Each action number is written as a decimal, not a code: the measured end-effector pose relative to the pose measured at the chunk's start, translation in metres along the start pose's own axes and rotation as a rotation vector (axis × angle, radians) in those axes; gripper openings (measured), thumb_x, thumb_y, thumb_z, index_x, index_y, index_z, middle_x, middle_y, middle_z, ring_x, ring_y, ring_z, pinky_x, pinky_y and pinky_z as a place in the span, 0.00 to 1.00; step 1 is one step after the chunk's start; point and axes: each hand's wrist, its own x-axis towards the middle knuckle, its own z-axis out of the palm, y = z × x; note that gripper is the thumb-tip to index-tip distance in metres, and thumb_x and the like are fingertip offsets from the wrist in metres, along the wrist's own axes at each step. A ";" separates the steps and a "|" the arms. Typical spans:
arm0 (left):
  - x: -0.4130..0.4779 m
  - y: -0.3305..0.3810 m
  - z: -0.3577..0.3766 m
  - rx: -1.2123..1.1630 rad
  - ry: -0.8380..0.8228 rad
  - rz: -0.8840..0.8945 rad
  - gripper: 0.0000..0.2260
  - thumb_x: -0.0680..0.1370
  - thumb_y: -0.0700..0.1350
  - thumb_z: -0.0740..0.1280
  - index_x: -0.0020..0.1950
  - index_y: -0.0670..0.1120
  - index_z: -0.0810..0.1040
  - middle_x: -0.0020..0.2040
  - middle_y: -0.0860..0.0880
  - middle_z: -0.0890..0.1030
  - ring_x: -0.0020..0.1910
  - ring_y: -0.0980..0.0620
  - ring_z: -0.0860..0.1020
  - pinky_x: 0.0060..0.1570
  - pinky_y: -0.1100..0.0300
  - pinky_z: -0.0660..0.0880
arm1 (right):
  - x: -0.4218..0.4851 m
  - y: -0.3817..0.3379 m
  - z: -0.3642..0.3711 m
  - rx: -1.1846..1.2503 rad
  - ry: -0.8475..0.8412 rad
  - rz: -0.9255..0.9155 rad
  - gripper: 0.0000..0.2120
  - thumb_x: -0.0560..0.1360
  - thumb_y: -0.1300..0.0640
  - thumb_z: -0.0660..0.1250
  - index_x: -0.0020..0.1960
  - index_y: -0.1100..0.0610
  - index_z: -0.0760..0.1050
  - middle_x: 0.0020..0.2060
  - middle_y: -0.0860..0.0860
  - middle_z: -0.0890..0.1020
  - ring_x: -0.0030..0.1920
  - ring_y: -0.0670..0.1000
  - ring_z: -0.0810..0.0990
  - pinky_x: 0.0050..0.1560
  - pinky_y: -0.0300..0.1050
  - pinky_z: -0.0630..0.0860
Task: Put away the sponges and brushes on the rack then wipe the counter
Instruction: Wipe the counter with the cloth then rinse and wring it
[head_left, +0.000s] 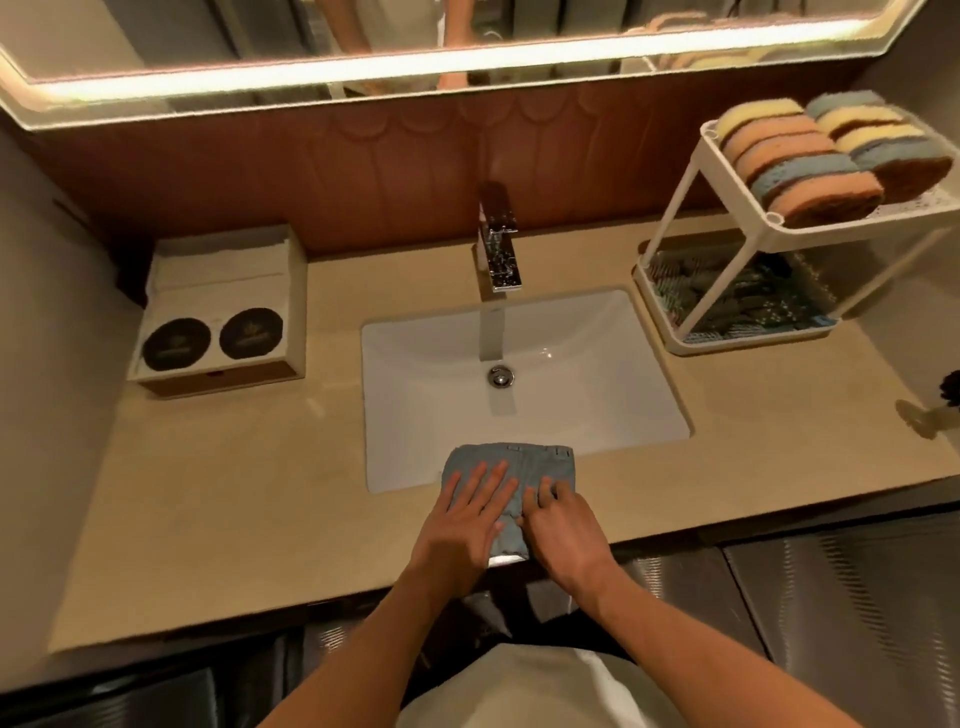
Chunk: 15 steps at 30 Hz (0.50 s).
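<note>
Pressing a folded blue-grey cloth (511, 475) flat at the six o'clock rim of the sink (524, 374), the left hand (460, 525) and right hand (569, 530) lie open-palmed on it, grip released. Sponges (826, 156) already fill the rack (737, 291) at two o'clock. Wiping well probably means firm, even pressure and overlapping strokes across the beige worktop (234, 467).

The scene is lit warmly and rather dimly by a glowing strip (467, 65) along the mirror's edge, which is blown out to glare. Soft shadows are cast under the rack (779, 228). Straight lines are bent near the edges, and fine detail is smeared.
</note>
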 end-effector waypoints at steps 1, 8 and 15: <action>-0.003 -0.005 0.000 -0.016 -0.010 -0.015 0.24 0.86 0.51 0.44 0.83 0.51 0.43 0.82 0.51 0.40 0.81 0.47 0.39 0.80 0.45 0.40 | 0.003 -0.005 0.000 -0.008 0.006 -0.024 0.16 0.83 0.61 0.54 0.69 0.64 0.69 0.59 0.61 0.76 0.60 0.61 0.72 0.58 0.54 0.70; -0.044 -0.043 0.006 -0.021 0.031 -0.142 0.24 0.87 0.48 0.44 0.83 0.52 0.40 0.82 0.52 0.37 0.81 0.48 0.36 0.79 0.46 0.40 | 0.024 -0.055 -0.009 -0.027 0.051 -0.145 0.16 0.84 0.61 0.52 0.68 0.65 0.69 0.57 0.61 0.78 0.57 0.61 0.73 0.56 0.54 0.71; -0.088 -0.081 0.009 -0.094 0.364 -0.153 0.23 0.81 0.37 0.66 0.77 0.44 0.70 0.78 0.45 0.67 0.77 0.44 0.65 0.72 0.43 0.64 | 0.045 -0.110 -0.026 -0.059 0.042 -0.278 0.13 0.81 0.62 0.58 0.62 0.61 0.76 0.53 0.58 0.81 0.57 0.60 0.74 0.48 0.51 0.70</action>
